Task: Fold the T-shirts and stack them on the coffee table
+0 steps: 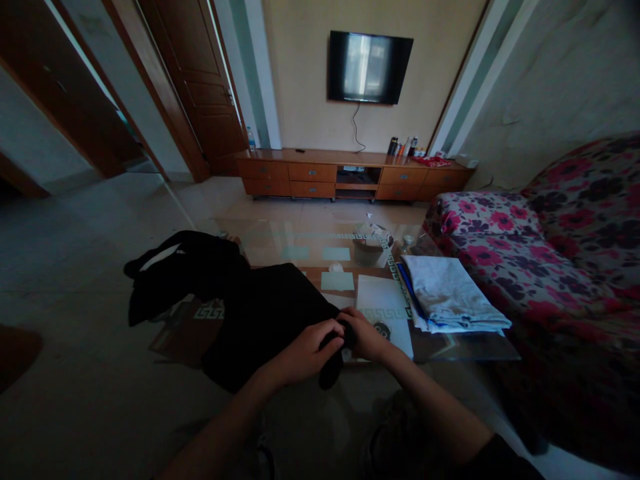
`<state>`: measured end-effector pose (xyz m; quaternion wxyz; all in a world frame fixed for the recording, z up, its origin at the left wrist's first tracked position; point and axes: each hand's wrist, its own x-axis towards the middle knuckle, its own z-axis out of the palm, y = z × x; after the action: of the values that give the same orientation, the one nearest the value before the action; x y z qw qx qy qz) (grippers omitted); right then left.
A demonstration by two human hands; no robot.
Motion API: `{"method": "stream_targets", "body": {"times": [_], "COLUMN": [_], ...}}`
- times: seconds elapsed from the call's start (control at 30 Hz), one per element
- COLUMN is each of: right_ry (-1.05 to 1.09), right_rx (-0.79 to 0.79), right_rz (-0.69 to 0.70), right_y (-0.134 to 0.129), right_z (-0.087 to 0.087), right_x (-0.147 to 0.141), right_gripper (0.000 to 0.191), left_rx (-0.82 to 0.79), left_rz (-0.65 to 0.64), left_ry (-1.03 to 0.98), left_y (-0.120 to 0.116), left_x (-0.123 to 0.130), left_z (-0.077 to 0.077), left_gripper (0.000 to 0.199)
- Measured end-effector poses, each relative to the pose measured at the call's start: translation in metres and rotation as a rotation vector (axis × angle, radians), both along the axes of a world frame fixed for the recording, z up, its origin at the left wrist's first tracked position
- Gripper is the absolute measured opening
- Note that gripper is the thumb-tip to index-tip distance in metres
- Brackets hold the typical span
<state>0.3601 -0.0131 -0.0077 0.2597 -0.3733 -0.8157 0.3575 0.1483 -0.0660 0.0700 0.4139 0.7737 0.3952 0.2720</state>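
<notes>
A black garment (270, 307) lies spread over the left part of the glass coffee table (255, 247), its far left end hanging past the table's edge. At its near right end, my left hand (317, 343) is closed on the black cloth, thumb and fingers pinching it. My right hand (365, 337) meets the left one there, its fingers also wrapped on a bunched part of the same cloth. A short piece of the garment droops below the hands. The dark cloth hides its seams and exact kind.
To the right, a stack of folded light cloths (450, 293) sits on the table's end. White sheets (383, 300) show beneath the glass. A flowered sofa (500, 220) stands at the right. Beyond the table are a low wooden cabinet (313, 180) and a wall television (370, 67).
</notes>
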Motion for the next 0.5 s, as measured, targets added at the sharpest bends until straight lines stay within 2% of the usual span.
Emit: {"method": "stream_targets", "body": {"times": [0.1, 0.2, 0.3, 0.37, 0.43, 0.5], "right_ry": [0.077, 0.275, 0.497, 0.665, 0.808, 0.888], "right_rx": [0.031, -0.017, -0.215, -0.398, -0.573, -0.686], "right_rz": [-0.045, -0.056, -0.185, -0.318, -0.41, -0.452], "right_y": [0.006, 0.011, 0.014, 0.014, 0.012, 0.01], "right_z": [0.008, 0.025, 0.044, 0.055, 0.064, 0.07], "right_x": [0.001, 0.002, 0.007, 0.014, 0.021, 0.029], "right_gripper": [0.031, 0.03, 0.024, 0.027, 0.034, 0.037], "left_rx": [0.018, 0.055, 0.13, 0.184, 0.188, 0.129], "left_rz": [0.023, 0.079, 0.132, 0.165, 0.191, 0.214], "left_ry": [0.033, 0.077, 0.137, 0.173, 0.17, 0.143], "left_y": [0.004, 0.007, 0.008, 0.008, 0.008, 0.008], "left_x": [-0.014, -0.029, -0.035, -0.034, -0.029, -0.025], "left_z": [0.0, -0.002, -0.006, -0.009, -0.012, -0.013], "left_gripper": [0.029, 0.056, 0.096, 0.108, 0.096, 0.07]}}
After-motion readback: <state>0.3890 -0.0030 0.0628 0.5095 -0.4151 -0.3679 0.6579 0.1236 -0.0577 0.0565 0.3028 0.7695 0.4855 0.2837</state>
